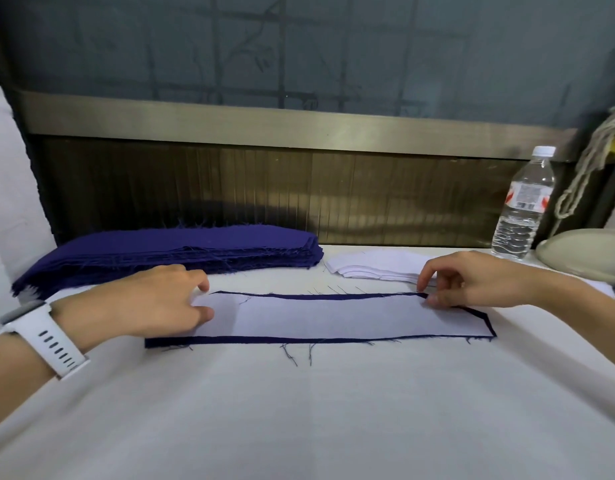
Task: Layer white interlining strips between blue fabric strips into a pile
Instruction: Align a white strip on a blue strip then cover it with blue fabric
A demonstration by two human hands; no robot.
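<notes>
A white strip [333,320] lies flat on a blue strip [264,340] in the middle of the table [299,410]. The blue shows only as a thin border along the far and near edges and at the slanted right end, so the two are nearly matched edge to edge.

The left hand [153,299] rests palm-down on the left end of the white strip, fingers laid out rather than curled round it, likely to pin that end so the layer cannot slide. The right hand [479,282] has its grip closed on the far right corner of the white strip, thumb and forefinger pinching it, probably to nudge that corner into line with the blue edge beneath.

Just behind, the blue stack [181,247] sits to the left and the white stack [372,265] to the right, each within easy reach of the hand nearest it. By my reading the pile is only starting: one blue, one white.

A water bottle [522,209] stands at the far right, well apart from the work.
</notes>
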